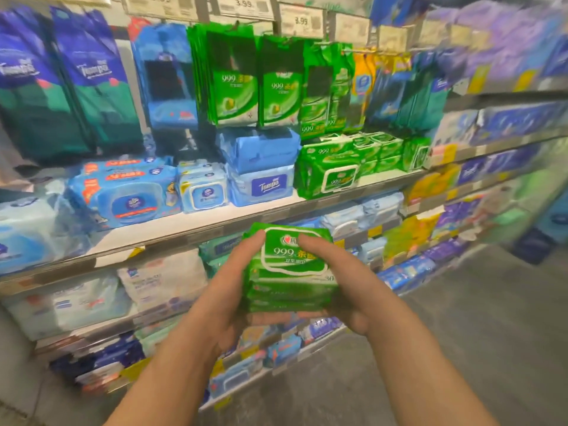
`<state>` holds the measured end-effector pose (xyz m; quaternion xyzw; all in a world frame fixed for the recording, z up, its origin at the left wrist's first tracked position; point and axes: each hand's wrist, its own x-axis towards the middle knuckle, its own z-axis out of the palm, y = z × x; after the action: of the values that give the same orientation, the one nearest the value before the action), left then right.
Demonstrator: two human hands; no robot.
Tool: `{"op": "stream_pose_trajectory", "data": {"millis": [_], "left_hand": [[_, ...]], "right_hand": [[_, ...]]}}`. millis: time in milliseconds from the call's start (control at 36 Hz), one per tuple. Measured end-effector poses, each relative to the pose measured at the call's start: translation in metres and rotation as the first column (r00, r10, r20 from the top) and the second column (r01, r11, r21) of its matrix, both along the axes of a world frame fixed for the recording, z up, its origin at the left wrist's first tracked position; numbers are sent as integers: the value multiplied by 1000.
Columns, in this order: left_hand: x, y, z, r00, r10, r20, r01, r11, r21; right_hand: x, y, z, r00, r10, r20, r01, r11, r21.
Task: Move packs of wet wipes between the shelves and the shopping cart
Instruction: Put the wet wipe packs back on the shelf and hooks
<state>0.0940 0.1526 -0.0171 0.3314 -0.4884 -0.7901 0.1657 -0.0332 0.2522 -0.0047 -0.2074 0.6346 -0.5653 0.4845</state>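
Bright green bundle of wet wipes [292,269] with a white-outlined lid label and white "999" lettering. Matching green packs [329,170] on the white shelf [190,224]. Light blue Tempo pack [261,186] with a dark blue logo panel. Hanging green sachets [233,78] with black panels. Grey floor [461,333].

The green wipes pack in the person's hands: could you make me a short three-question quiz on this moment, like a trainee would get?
1. True or false: the green pack is held by both the left hand and the right hand.
2. Which pack lies just left of the green packs on the shelf? A) a blue Tempo pack B) a yellow pack C) a purple pack
3. Fill in: the number printed on the held pack is ___.

Key: 1 true; 2 A; 3 999.
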Motion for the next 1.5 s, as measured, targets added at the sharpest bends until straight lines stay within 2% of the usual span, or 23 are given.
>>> {"op": "stream_pose_trajectory", "data": {"millis": [83,139,167,222,278,500,639,778,889,1000,1083,1222,1306,1361,1444,1500], "left_hand": [[-22,-10,-3,996,-65,-54,65,998,-9],[-37,-16,-3,990,-109,-85,107,994,-21],[-45,-20,-3,989,-115,-98,114,993,-14],[-62,-30,-2,988,-114,-103,114,993,-1],[-77,-41,-1,987,-122,-101,122,993,-4],[-131,-87,-1,970,-216,-116,209,976,-69],[-167,-99,-9,971,-223,-85,213,970,-114],[-211,-105,-18,968,-251,-27,246,961,-122],[-246,-106,-20,971,-237,12,235,956,-172],[-266,-100,-20,944,-320,-78,298,932,-208],[-294,-94,-21,971,-239,-21,232,957,-173],[-345,-79,-15,987,-147,66,159,959,-236],[-374,-69,-12,991,-104,78,121,961,-249],[-392,-62,-7,996,-70,53,81,967,-242],[-414,-59,-5,999,13,34,-7,981,-193],[-426,-59,-8,996,78,40,-68,976,-206]], "right_hand": [[-16,-11,17,999,-45,-23,46,999,24],[-33,-8,24,989,-104,101,109,993,-39],[-40,-13,27,987,-148,69,150,988,-19],[-56,-30,20,992,-115,-44,117,992,56],[-70,-36,8,992,-115,-57,120,989,87],[-119,-65,7,981,-174,-81,173,985,-24],[-153,-66,1,915,-333,-226,329,943,-58],[-186,-55,4,919,-284,-275,283,958,-46],[-221,-44,8,959,-177,-222,182,983,0],[-257,-38,10,959,-121,-258,136,990,42],[-291,-31,7,957,-105,-269,132,988,82],[-353,-14,11,949,-46,-312,84,990,111],[-394,-7,17,946,-33,-322,66,994,92],[-423,-4,19,964,-35,-262,50,997,51],[-472,-3,21,971,-109,-215,108,994,-17],[-505,-7,22,960,-128,-248,119,992,-52]]}}
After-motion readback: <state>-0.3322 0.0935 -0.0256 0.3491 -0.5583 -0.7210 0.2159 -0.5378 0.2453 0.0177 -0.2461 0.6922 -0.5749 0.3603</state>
